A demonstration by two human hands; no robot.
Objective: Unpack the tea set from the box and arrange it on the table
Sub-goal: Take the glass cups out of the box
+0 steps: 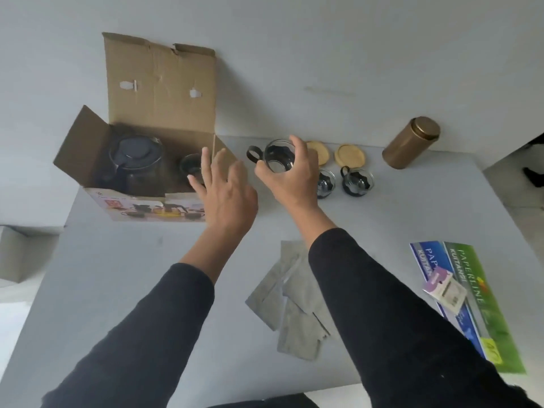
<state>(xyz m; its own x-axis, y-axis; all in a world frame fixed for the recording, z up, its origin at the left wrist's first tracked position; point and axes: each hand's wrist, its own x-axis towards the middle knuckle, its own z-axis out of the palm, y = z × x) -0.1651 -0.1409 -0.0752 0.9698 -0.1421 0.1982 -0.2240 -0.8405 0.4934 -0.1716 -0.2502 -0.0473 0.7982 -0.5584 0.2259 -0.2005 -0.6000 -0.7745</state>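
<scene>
1. The right hand [290, 175], at the centre of the frame, grasps a glass cup [278, 156] with a dark handle, held above the grey desk [147, 275].
2. The left hand [226, 187] is released, fingers spread, beside the box's right edge.
3. The cardboard box [159, 92], upper left, stands open; a glass teapot [137, 160] with a dark lid and another cup [191, 166] sit inside.
4. Two cups [357, 179] rest right of the held one, near two wooden lids [349, 156] and a gold canister [410, 142].
</scene>
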